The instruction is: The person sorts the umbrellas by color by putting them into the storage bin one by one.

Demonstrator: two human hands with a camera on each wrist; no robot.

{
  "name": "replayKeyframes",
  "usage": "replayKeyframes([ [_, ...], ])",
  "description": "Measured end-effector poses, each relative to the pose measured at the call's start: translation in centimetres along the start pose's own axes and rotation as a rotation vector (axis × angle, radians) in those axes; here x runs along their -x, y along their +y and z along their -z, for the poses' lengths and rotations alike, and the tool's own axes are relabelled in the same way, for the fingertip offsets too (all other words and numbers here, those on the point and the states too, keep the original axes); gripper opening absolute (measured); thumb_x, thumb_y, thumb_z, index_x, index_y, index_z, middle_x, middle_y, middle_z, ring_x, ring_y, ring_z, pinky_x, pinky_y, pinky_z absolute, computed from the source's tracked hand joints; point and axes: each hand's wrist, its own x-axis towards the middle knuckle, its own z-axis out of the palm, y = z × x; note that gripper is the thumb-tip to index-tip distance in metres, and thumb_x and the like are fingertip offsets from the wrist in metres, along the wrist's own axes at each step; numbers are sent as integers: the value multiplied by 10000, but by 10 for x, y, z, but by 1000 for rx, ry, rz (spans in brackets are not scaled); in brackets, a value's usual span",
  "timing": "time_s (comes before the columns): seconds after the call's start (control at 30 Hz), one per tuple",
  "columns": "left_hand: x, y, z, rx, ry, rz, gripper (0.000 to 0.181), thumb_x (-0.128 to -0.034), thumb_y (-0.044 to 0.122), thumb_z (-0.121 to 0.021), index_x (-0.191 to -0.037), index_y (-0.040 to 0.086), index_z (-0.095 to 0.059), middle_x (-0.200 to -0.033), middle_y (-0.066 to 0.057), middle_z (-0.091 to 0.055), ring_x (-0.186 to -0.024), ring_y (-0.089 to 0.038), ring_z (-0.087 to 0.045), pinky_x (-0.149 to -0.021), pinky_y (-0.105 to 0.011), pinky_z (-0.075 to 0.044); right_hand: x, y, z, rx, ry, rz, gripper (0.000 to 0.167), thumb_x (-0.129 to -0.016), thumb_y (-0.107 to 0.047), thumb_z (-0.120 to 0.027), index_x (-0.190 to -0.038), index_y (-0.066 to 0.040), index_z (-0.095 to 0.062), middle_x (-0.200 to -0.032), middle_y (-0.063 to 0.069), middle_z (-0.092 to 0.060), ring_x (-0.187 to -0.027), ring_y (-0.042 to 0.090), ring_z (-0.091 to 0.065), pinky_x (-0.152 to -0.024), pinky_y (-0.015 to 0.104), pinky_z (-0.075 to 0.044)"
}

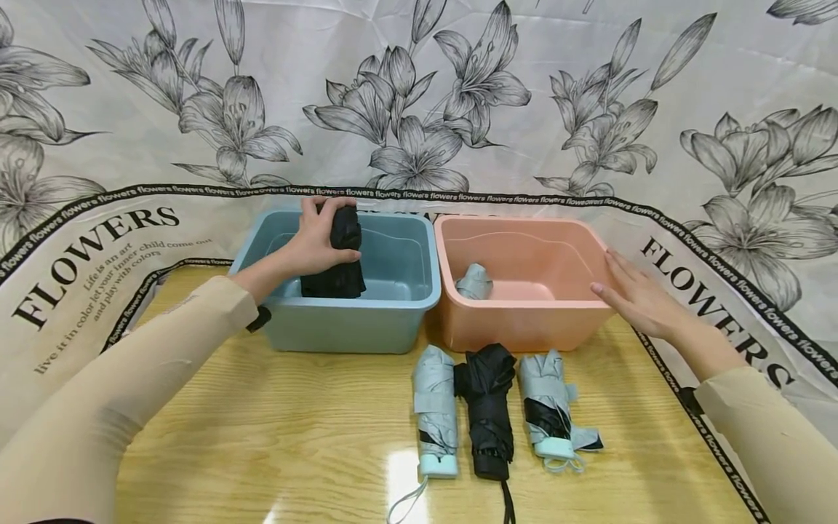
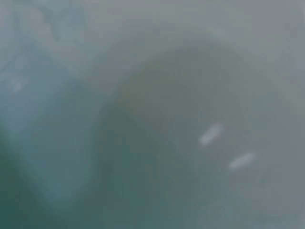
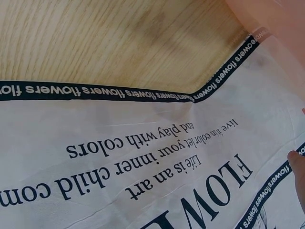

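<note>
Nearest us on the wood-grain table (image 1: 262, 422), three folded umbrellas lie side by side, handles toward us: a grey-blue one on the left (image 1: 435, 415) with its wrist cord trailing, a black one in the middle (image 1: 487, 415), and a second grey-blue one on the right (image 1: 546, 407), its strap spread out loosely beside it.

Beyond them stand two plastic bins, blue-green (image 1: 347, 327) on the left and pink (image 1: 524, 327) on the right. Our left hand (image 1: 316, 244) reaches into the blue-green bin, fingers bent over the top of a black folded umbrella (image 1: 335, 280) and thumb against its side. That umbrella stands roughly upright inside the bin; whether all the dark fabric there is one umbrella, we cannot tell. The left wrist view is too blurred to help. Our right hand (image 1: 638, 298) lies at the pink bin's right rim, fingers straight and thumb spread apart. In that bin, a grey-blue folded umbrella (image 1: 474, 282) shows by the left wall.

To handle the black umbrella well, we judge it best to hold it firmly around the rolled fabric, keep it vertical clear of the rim, and release only once it sits steady.

Behind the bins hangs a flower-printed cloth (image 1: 419, 171).
</note>
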Motion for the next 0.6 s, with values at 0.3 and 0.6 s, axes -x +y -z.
replayKeyframes([
  [0.3,-1,-14,-22,39,-152,122,782,-969,220,-740,-1603,218,-282,-1590,-256,69,-1469,-531,-116,-1124,-707,-273,1,0,-1,7,-7,-11,799,-1113,-463,-356,-1650,-7,20,-1719,213,67,-1496,612,-103,-1166,763,-94],
  [0.6,-1,-19,-29,103,-341,189,780,-963,160,-717,-1617,156,-293,-1553,-290,0,-1376,-513,-257,-1084,-654,-347,-1,-1,0,13,-12,-6,797,-1117,-460,-348,-1646,-1,32,-1712,230,71,-1485,626,-109,-1153,777,-99],
])
